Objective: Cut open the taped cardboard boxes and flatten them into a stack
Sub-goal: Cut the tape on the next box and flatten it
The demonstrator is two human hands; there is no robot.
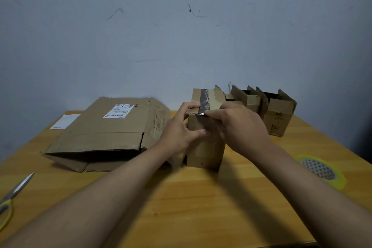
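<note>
A small upright cardboard box [203, 147] stands at the middle of the wooden table [191, 197], with a strip of dark tape [205, 99] across its top flap. My left hand [182, 129] grips the box's left top corner, thumb on the front face. My right hand [239, 125] pinches the tape's end at the box's front top edge. A large flattened box [108, 131] with a white label lies at the left. Scissors [14, 193] with yellow-green handles lie at the table's left edge, apart from both hands.
Behind the held box stand several small boxes [277, 115] with open flaps, at the back right. A yellow roll of tape [322, 169] lies at the right edge. A white paper [64, 121] lies at the back left. A grey wall rises behind the table.
</note>
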